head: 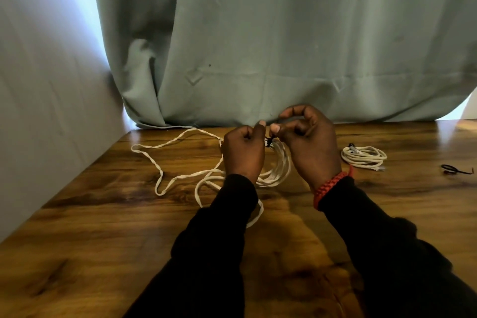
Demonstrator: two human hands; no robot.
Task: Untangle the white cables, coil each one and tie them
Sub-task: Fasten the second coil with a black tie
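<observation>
**Second coil gets its tie**

The left hand (244,153) grips a bundled white coil (277,165) above the counter (103,214), fingers curled round it to keep the loops together. The right hand (309,142) pinches a black tie (269,141) at the coil's top, apparently to twist it. A loose white cable (165,162) trails leftward; a finished coil (364,157) and spare tie (455,170) lie right.

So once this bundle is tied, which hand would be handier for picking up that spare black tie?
Probably the right hand. The spare black twist tie lies on the wooden table far out on its side, beyond the finished white cable coil. The left hand would have to cross over.
</observation>
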